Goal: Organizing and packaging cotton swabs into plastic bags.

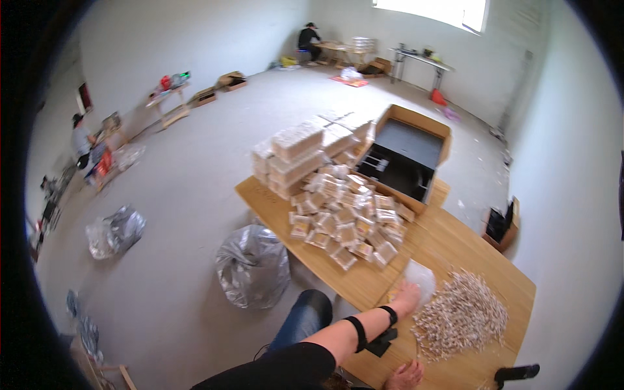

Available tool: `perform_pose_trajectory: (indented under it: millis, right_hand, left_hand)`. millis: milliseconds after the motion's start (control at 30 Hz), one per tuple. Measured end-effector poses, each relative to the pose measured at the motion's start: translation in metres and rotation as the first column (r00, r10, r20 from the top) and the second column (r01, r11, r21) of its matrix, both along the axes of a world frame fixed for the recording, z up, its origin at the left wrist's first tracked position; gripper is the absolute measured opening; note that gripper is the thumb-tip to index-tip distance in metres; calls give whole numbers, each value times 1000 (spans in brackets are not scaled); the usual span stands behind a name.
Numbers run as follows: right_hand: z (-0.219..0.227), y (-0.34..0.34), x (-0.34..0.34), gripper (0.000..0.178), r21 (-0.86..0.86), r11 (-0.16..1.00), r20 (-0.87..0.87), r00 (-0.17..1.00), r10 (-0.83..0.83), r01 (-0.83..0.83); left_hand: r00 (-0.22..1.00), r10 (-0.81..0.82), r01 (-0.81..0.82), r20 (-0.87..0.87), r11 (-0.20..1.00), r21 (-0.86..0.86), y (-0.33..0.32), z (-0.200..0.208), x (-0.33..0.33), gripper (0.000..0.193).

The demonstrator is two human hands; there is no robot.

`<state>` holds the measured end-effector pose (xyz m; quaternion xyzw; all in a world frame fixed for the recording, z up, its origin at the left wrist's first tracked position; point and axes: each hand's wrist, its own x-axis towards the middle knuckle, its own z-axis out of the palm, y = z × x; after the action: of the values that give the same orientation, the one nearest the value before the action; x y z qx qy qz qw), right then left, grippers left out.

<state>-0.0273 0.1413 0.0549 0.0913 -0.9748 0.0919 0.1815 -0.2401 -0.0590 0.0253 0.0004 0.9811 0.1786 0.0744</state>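
My left hand [407,299] reaches across the wooden table, its fingers around the near side of a translucent plastic piece [420,278], seemingly a small box or bag. Just right of it spreads a heap of short white-and-brown sticks [463,317] that look like cotton swabs. My right hand [404,376] rests low on the tabletop at the lower edge, fingers loosely apart, with nothing seen in them. Beyond my left hand lie many small clear packs [348,221], piled loosely. A dark flat object [381,342] sits under my left forearm, partly hidden.
Wrapped blocks [292,156] are stacked on the table's far left. Beside them stands an open cardboard box [445,133] with black trays inside. A grey plastic sack [252,266] is on the floor to the left. A black bracket [517,373] sits at the right edge. Two people work far off.
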Motion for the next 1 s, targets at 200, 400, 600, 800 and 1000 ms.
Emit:
perform_pose_trajectory:
  millis: [200,400,600,800,1000]
  right_hand:
    - [26,-14,6,42,106,993,275,958,-83,55]
    - [32,-14,12,43,9,999,189,981,-38,37]
    - [62,-32,23,40,-83,992,321,945,-60,91]
    - [-9,13,-9,36,-335,940,132,985,115,-65]
    - [-17,15,8,35,-461,887,255,957,136,-3]
  left_hand:
    - [848,179,-86,-499,975,203,0,7,11,41]
    - [778,247,85,-578,870,486,-5,60,62,25]
    - [843,279,121,-460,734,668,-12,42,150,18]
    - [986,50,105,-156,541,834,-16,26,222,16]
    - [1000,-27,17,-7,394,919,-11,21,247,21]
